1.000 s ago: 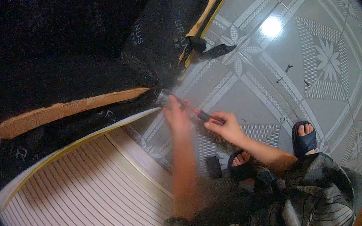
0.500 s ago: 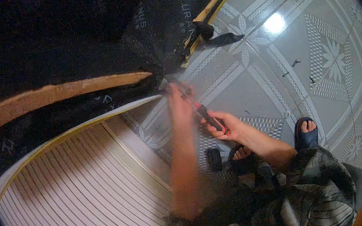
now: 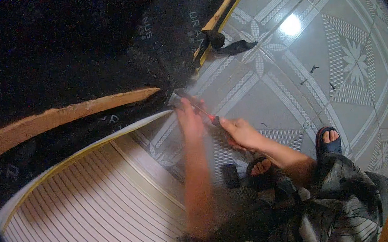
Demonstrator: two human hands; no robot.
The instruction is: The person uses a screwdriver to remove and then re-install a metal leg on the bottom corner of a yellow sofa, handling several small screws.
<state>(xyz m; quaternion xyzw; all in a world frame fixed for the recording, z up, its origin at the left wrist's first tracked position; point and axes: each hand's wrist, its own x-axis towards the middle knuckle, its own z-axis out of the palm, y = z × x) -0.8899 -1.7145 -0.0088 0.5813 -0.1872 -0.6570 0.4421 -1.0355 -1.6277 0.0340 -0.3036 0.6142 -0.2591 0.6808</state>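
My right hand is closed round the handle of a screwdriver, black with red parts. Its thin shaft runs up and left toward a small grey, metal-looking piece at the corner of a piece of furniture with a black cloth underside. Close by that corner is my left hand, its fingers bent in beside the shaft and the grey piece. Blur there hides just what the left fingers grip, and the screwdriver's tip does not show clearly.
A bare wooden strip shows along the black cloth. Below it hangs a striped pale panel with yellow edging. A black cloth scrap juts over the patterned tile floor. Near my sandalled feet lies a small black block.
The view has shifted slightly, and the furniture sits a little lower in it. My right hand has moved up and left, covering more of the screwdriver's handle. My left hand stays at the corner.
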